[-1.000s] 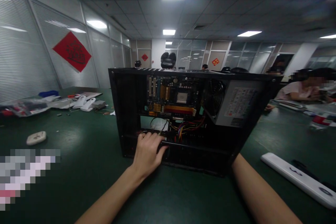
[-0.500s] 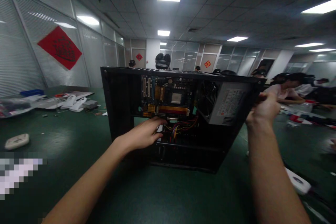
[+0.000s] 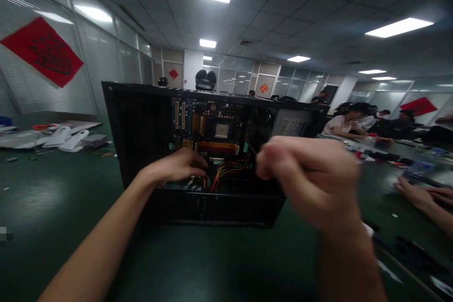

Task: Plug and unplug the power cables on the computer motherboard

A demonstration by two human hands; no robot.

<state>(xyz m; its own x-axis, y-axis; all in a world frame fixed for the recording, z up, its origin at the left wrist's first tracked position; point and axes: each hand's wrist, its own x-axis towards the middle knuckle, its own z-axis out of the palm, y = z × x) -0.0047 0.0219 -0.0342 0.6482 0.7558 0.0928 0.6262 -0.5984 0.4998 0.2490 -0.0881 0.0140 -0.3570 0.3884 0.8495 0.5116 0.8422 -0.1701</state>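
Note:
An open black computer case (image 3: 212, 207) stands on the green table, its inside facing me. Inside it sit a motherboard (image 3: 233, 115) with a bare silver processor (image 3: 222, 131), a grey power supply (image 3: 292, 122) and a bundle of coloured cables (image 3: 230, 167). My left hand (image 3: 177, 164) reaches into the case below the motherboard, beside the cables, with its fingers curled; what they grip is hidden. My right hand (image 3: 311, 174) is a blurred fist in front of the power supply, off the case frame. A thin dark shape shows at its fingers, too smeared to name.
White plastic pieces (image 3: 65, 138) and a grey box (image 3: 94, 140) lie on the table at left. Another person's hands (image 3: 417, 193) are at the right edge, near a clear bottle (image 3: 430, 160). A person in a light shirt (image 3: 343, 125) sits farther back.
My right hand has left the case's right edge and come in front of the power supply, closed. My left hand stays inside the case. The view has turned to the right.

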